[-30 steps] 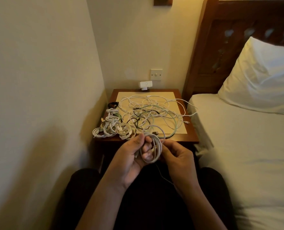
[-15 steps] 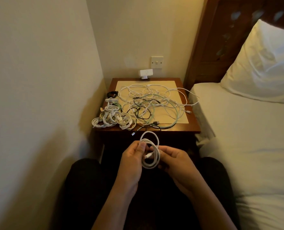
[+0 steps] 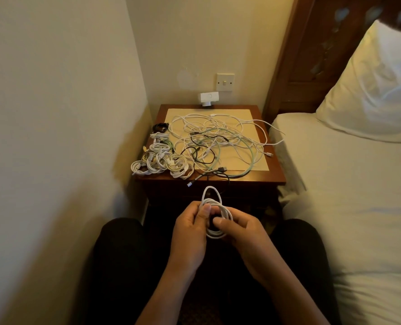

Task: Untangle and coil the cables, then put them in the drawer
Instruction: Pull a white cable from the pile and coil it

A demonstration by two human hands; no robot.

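A seated person is holding a white coiled cable (image 3: pixel 215 213) above the lap, in front of a wooden bedside table (image 3: pixel 277 177); the left hand (image 3: pixel 190 227) is closing around the coil's left side with the thumb pressing on the strands, while the right hand (image 3: pixel 240 233) is gripping the right side, its thumb lying across the loops; one loop is standing up above the fingers; on the table a loose tangle of cables (image 3: pixel 218 141), mostly white with pale green and black strands, is sprawling over a cream mat (image 3: pixel 248 113), one white strand trailing off the right edge toward the bed (image 3: pixel 349 184); a cluster of coiled cables (image 3: pixel 162 160) is sitting along the table's left side, with a small black coil (image 3: pixel 160 127) just behind it; a small white device (image 3: pixel 208 98) is standing at the table's back edge beneath a wall switch (image 3: pixel 225 82); a pillow (image 3: pixel 377 90) is leaning against the wooden headboard (image 3: pixel 312 62)
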